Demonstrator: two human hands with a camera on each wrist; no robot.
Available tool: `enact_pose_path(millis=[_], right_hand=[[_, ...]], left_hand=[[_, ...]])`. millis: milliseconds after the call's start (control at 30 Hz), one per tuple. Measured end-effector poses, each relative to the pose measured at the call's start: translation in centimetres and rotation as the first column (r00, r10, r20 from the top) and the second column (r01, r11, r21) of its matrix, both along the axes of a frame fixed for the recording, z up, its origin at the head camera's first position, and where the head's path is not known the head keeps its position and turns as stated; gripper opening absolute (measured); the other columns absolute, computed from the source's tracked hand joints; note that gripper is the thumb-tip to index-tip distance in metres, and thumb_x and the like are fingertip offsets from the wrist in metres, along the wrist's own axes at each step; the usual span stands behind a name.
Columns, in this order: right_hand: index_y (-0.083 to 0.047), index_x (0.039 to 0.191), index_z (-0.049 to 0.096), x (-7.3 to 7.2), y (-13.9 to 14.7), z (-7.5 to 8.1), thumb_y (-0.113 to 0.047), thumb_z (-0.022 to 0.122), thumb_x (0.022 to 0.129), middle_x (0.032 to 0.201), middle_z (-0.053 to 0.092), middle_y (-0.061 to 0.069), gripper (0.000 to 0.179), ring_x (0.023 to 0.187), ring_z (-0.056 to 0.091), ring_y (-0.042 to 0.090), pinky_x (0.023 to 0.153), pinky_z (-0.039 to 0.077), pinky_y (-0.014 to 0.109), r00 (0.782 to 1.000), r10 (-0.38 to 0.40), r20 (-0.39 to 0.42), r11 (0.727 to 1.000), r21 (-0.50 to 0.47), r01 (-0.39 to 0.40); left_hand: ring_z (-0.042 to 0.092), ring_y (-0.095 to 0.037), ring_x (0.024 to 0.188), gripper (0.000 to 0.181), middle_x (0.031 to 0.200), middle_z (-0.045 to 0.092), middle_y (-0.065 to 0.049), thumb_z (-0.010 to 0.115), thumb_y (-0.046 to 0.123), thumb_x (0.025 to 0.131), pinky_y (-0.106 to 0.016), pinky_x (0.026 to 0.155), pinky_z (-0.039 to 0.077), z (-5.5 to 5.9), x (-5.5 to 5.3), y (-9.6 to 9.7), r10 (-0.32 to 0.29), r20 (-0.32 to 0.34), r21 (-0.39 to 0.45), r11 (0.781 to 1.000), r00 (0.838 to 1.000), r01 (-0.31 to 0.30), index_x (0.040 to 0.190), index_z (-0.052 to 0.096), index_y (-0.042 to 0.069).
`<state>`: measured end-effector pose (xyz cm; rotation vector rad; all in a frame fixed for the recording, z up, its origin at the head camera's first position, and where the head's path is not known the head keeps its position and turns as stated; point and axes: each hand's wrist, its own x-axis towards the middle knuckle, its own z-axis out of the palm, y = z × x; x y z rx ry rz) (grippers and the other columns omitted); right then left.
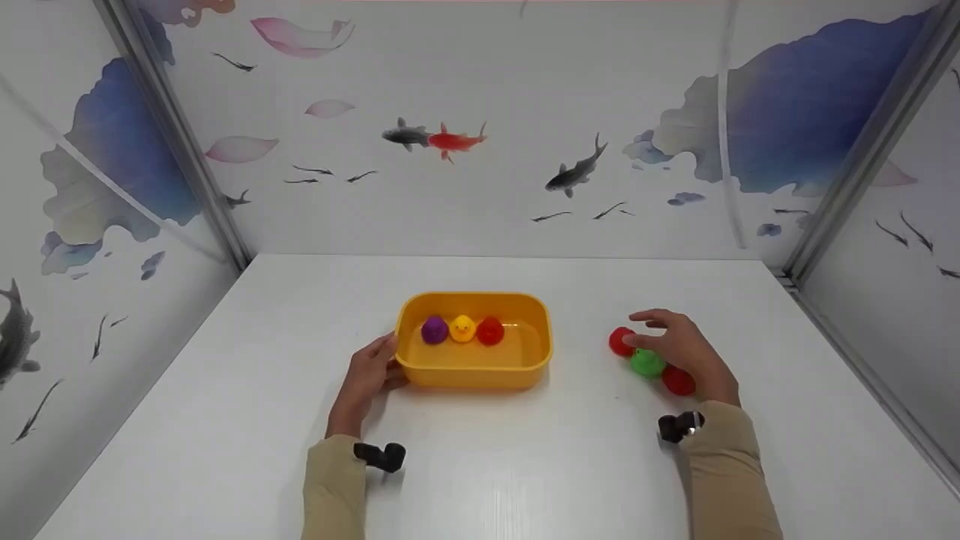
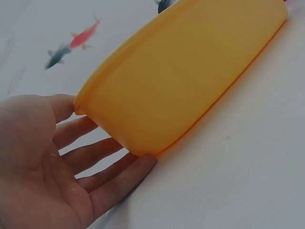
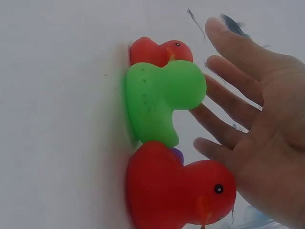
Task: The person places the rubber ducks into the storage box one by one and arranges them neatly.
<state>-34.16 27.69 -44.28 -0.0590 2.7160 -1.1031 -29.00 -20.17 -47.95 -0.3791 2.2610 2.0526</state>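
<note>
My left hand (image 1: 369, 369) touches the left end of a yellow plastic basin (image 1: 472, 379), fingers fairly straight; in the left wrist view the thumb is at the rim and the little finger by the bottom edge. Inside sit a purple toy duck (image 1: 434, 330), a yellow duck (image 1: 462, 328) and a red one (image 1: 490, 331). My right hand (image 1: 682, 349) hovers over a row of toy ducks, fingers spread and holding nothing. That row has a red duck (image 3: 157, 186), a green duck (image 3: 147, 100) and another red duck (image 3: 145, 51). A purple piece (image 3: 178, 155) shows behind, mostly hidden.
The white table (image 1: 495, 465) runs back to a wall (image 1: 480, 202) printed with fish and petals. Side panels (image 1: 907, 217) with metal posts flank it. Each wrist carries a small black camera, such as the left one (image 1: 386, 456).
</note>
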Motion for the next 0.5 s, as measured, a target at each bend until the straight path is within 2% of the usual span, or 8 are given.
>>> enact_pose_path(millis=[333,500], right_hand=[[-0.018,0.148,0.046,-0.06,-0.29,-0.53,-0.048,0.07,0.091,0.155,0.035,0.025,0.069,0.14,0.032,0.048,0.107,0.042,0.066,0.999,-0.015,0.037,0.999,0.037,0.014],[-0.016,0.147,0.047,-0.29,-0.62,-0.77,-0.046,0.069,0.092,0.154,0.035,0.025,0.067,0.138,0.032,0.047,0.105,0.044,0.066,1.0,0.009,0.028,0.999,0.053,-0.011]], left_hand=[[0.072,-0.016,0.093,0.049,0.135,0.064,-0.017,0.044,0.04,0.107,-0.033,0.089,0.061,-0.21,-0.04,0.02,0.005,0.005,-0.009,1.0,1.0,-0.005,0.149,0.05,0.016],[0.073,-0.017,0.093,0.049,0.134,0.064,-0.018,0.045,0.04,0.107,-0.034,0.089,0.061,-0.17,-0.13,-0.02,0.005,0.001,-0.005,1.0,1.0,-0.005,0.149,0.049,0.016]])
